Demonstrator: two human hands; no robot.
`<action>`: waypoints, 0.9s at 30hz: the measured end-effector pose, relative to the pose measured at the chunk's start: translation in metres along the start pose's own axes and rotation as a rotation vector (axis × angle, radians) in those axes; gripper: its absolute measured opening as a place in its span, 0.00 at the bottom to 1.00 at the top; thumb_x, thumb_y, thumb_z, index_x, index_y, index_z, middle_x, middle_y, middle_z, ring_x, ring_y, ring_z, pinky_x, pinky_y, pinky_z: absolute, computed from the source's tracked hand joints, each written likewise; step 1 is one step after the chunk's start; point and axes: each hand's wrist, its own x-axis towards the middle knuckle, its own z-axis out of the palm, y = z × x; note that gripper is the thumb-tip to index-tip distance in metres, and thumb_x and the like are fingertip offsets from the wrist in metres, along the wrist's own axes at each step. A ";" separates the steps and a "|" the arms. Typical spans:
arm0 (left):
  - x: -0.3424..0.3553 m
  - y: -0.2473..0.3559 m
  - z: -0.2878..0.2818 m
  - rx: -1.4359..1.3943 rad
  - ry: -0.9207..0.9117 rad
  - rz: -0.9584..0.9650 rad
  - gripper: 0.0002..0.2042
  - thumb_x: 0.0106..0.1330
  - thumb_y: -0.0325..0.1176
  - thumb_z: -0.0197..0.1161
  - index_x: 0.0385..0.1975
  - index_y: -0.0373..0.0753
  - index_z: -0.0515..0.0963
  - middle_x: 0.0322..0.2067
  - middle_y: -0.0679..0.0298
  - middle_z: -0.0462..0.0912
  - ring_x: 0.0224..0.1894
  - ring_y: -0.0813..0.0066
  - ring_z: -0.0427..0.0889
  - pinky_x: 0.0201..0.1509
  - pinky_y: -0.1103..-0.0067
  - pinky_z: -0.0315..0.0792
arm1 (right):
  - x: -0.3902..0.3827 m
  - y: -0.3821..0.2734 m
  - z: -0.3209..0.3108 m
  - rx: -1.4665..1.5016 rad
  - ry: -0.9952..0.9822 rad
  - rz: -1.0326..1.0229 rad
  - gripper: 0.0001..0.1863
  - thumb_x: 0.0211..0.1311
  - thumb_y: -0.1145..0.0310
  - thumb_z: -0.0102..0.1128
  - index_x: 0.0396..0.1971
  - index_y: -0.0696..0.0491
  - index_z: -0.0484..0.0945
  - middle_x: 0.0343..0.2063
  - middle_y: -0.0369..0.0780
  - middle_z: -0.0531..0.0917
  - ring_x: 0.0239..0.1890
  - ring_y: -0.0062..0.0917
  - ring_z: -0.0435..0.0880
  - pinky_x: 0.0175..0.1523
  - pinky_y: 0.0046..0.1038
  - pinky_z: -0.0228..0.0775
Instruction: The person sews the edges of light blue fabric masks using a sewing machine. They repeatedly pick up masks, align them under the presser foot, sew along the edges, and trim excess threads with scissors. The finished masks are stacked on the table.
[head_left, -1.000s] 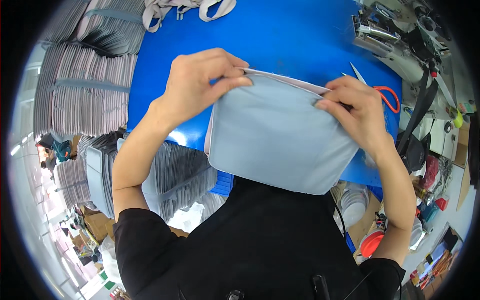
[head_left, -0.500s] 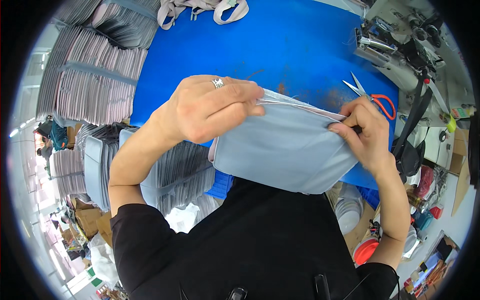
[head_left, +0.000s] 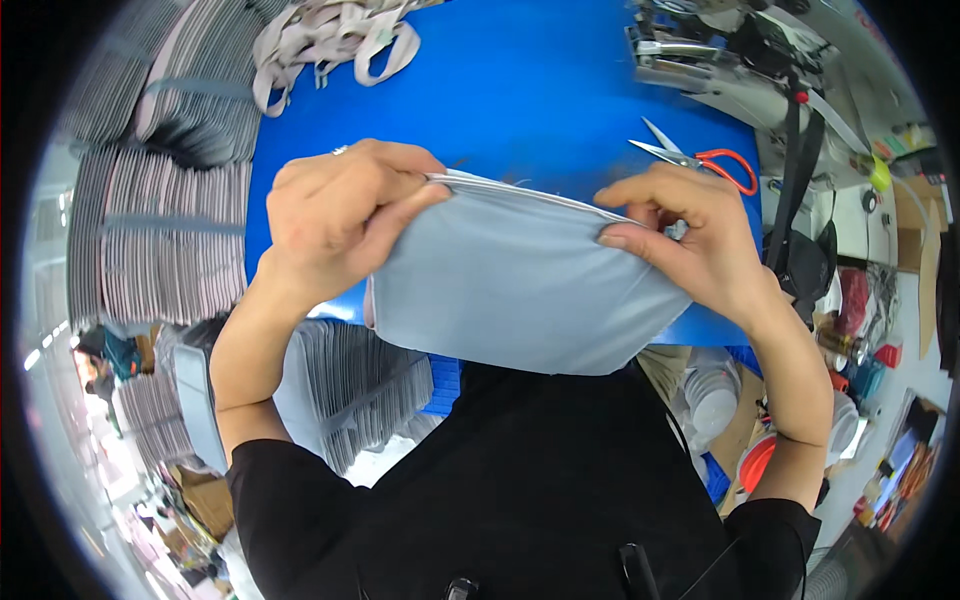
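A grey-blue fabric pouch [head_left: 520, 275] hangs between my hands, its layered edge turned up and away from me. At the left end of that edge my left hand [head_left: 345, 215] pinches the fabric between thumb and fingers. My right hand [head_left: 690, 235] grips the other end, thumb on the near face and index finger stretched along the far side. A strip of pale pink lining shows at the pouch's left side. Just beyond my right hand, scissors [head_left: 700, 160] with red-orange handles lie with their blades apart on the blue tabletop [head_left: 520, 80].
Beige fabric straps [head_left: 335, 40] lie in a heap at the far left. Tied stacks of grey and pink fabric pieces [head_left: 175, 235] stand along the left side, with more stacks [head_left: 350, 385] below the table edge. A sewing machine [head_left: 700, 60] occupies the far right.
My left hand has shifted from reaching over the edge to pinching its left end. The pouch's edge is drawn together, and the view has turned slightly right.
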 end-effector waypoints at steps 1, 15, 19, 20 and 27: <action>0.010 -0.002 0.001 -0.012 -0.014 -0.030 0.10 0.58 0.24 0.77 0.28 0.37 0.79 0.35 0.58 0.91 0.28 0.71 0.89 0.32 0.81 0.80 | 0.001 0.003 -0.004 0.000 -0.017 -0.004 0.08 0.60 0.68 0.78 0.35 0.55 0.88 0.24 0.35 0.82 0.23 0.19 0.76 0.30 0.24 0.68; 0.193 -0.115 0.105 -0.427 -0.401 -0.263 0.07 0.65 0.28 0.71 0.29 0.34 0.81 0.30 0.66 0.86 0.35 0.82 0.80 0.43 0.79 0.74 | 0.033 0.057 0.009 0.932 0.349 0.486 0.08 0.69 0.69 0.70 0.37 0.59 0.87 0.28 0.34 0.87 0.28 0.10 0.80 0.34 0.17 0.72; 0.210 -0.129 0.131 -0.528 -0.279 -0.119 0.07 0.65 0.28 0.71 0.39 0.32 0.87 0.33 0.67 0.88 0.35 0.82 0.80 0.42 0.79 0.75 | 0.041 0.058 -0.001 1.003 0.424 0.528 0.10 0.69 0.68 0.71 0.38 0.61 0.86 0.31 0.37 0.89 0.31 0.13 0.83 0.37 0.18 0.75; 0.212 -0.139 0.137 -0.493 -0.284 -0.070 0.08 0.65 0.28 0.71 0.40 0.32 0.87 0.33 0.67 0.88 0.35 0.82 0.81 0.41 0.79 0.75 | 0.043 0.060 -0.001 1.009 0.429 0.526 0.10 0.69 0.68 0.71 0.38 0.61 0.86 0.31 0.37 0.89 0.30 0.13 0.83 0.37 0.19 0.75; 0.229 -0.144 0.140 -0.356 -0.501 -0.150 0.12 0.63 0.28 0.70 0.45 0.35 0.87 0.37 0.62 0.90 0.37 0.75 0.85 0.42 0.77 0.77 | 0.049 0.068 -0.001 1.008 0.495 0.518 0.12 0.67 0.67 0.72 0.38 0.62 0.86 0.31 0.37 0.88 0.31 0.13 0.83 0.37 0.19 0.75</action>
